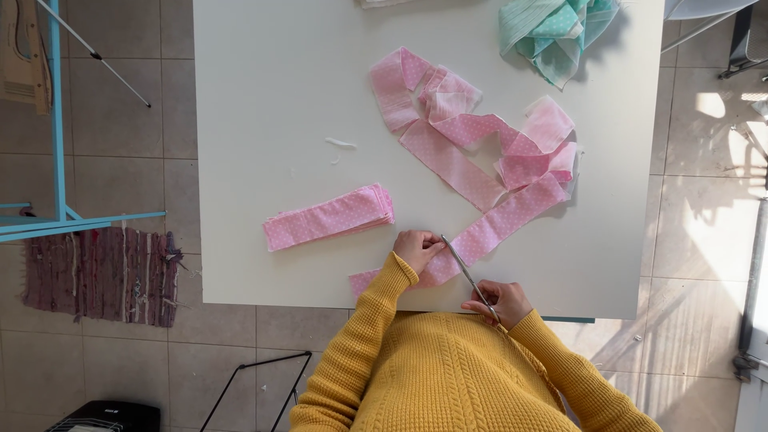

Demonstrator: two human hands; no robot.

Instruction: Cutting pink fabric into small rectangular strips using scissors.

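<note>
My left hand [416, 248] presses down on a long pink dotted fabric strip [480, 234] near the front edge of the white table [272, 88]. My right hand [500, 302] grips silver scissors [464, 268], whose blades lie across the strip just right of my left fingers. The strip runs up and right into a loose tangle of pink fabric [472, 128]. A neat stack of cut pink pieces [330, 216] lies left of my left hand.
A bundle of teal fabric [556, 28] sits at the table's far right corner. A small white scrap [340, 143] lies mid-table. Left of the table stand a blue metal frame [58, 120] and a woven rug [100, 276] on the tiled floor.
</note>
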